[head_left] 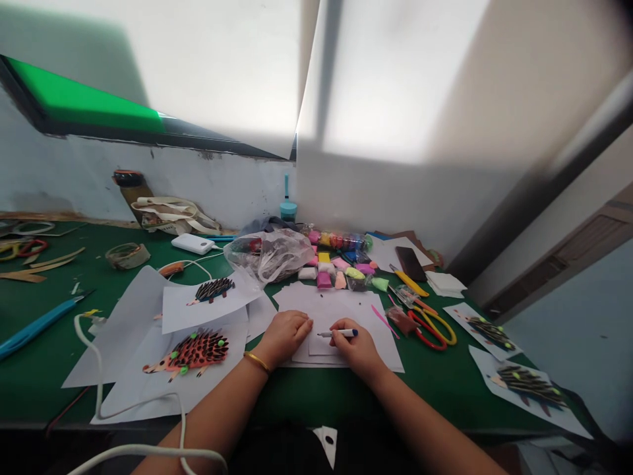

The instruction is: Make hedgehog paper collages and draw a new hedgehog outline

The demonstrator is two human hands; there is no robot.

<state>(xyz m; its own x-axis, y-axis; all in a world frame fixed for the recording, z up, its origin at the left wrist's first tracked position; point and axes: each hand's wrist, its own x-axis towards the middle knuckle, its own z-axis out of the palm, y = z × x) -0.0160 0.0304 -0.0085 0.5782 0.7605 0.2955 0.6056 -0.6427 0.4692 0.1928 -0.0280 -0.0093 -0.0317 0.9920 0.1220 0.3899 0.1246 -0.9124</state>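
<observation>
My right hand (352, 348) grips a white marker pen (341, 333) with a dark blue end, held low and nearly level over a small sheet of white paper (324, 346). That sheet lies on larger white sheets (390, 353). Flat on the left part of the paper rests my left hand (287, 335), fingers stretched out and holding nothing. A gold bracelet (257, 361) circles the left wrist. To the left, a hedgehog picture (198, 349) in pink and black with green balls lies on white paper. A smaller dark hedgehog picture (212, 290) overlaps it.
Colourful clay packets (325, 280) and a plastic bag (271, 254) are behind the paper. Scissors (435, 330), a yellow cutter (410, 282) and a phone (410, 264) lie right. More hedgehog pictures (529, 386) sit far right. A white cable (99, 376) crosses the left side.
</observation>
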